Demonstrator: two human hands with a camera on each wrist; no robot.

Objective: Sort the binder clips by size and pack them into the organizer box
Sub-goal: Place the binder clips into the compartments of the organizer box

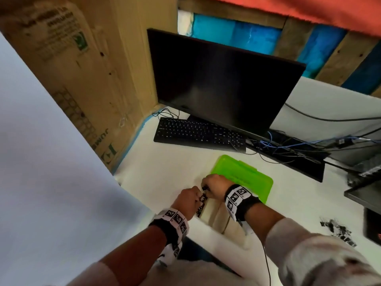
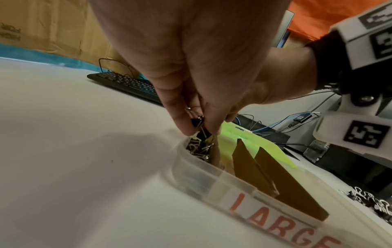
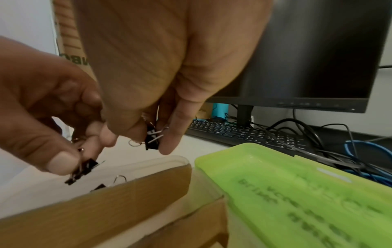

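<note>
Both hands sit over the leftmost compartment of the organizer box (image 2: 214,174), lower centre of the head view, nearly touching. Left hand (image 1: 187,200): thumb and fingers curled in, pinching small black binder clips (image 3: 81,169) that hang just above the compartment. Right hand (image 1: 214,187): fingers curled down, thumb and index pinching another black clip (image 3: 152,138) by its body, wire handles sticking out to the left of the frame. That compartment already holds a pile of small clips (image 2: 198,148). Box is clear plastic, split by brown cardboard dividers (image 2: 250,169); a "LARGE" label (image 2: 282,224) in red letters is on the wall facing the left wrist camera, beside the compartments right of the one with the clips. Green lid (image 1: 241,174) lies flat just behind the box, touching its far edge. Loose unsorted clips (image 1: 338,230) lie on the white desk (image 1: 175,162), right side of the head view, well apart from the box. Keyboard (image 1: 198,132) and dark monitor (image 1: 222,79) in the upper centre, cardboard carton (image 1: 82,69) upper left, cable tangle (image 1: 288,145) right of the keyboard.
</note>
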